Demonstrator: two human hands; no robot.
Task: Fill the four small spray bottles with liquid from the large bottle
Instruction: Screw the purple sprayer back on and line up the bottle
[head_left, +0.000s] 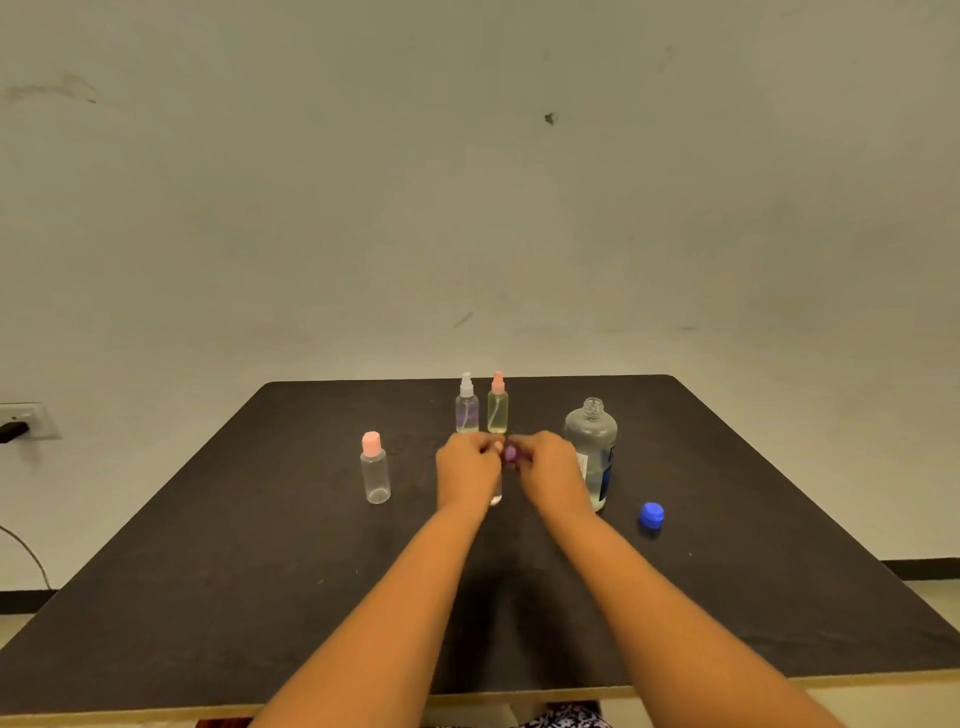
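Left hand: our left hand (467, 470) is curled round the body of a small bottle (495, 496); only its clear base shows below the fingers
Right hand: our right hand (550, 467) pinches the purple cap (510, 453) on top of that bottle; we cannot tell whether it is going on or coming off
Where things stand: the small bottle seems to rest upright at the middle of the table (260, 597); the large bottle (592, 441) stands open just beside our right wrist, with its blue cap (651, 514) lying apart to the right
Other bottles: the white-topped sprayer (466, 410) and the pink-topped sprayer (497, 408) stand side by side just behind our hands, both with liquid in them; the pink-capped bottle (375, 470) to the left looks empty
Main risk: we judge the open large bottle the likeliest trouble, since a careless swing of the right wrist or forearm would tip it and spill
Second risk: a hard twist on the cap could tilt the small bottle or push our knuckles into the two sprayers behind
Small risk: the loose blue cap could be brushed and roll
Edges: the sprayers stand nearer the far edge, by the wall; the near edge lies under our forearms
Open room: broad dark tabletop towards us, left of the pink-capped bottle, and right of the blue cap
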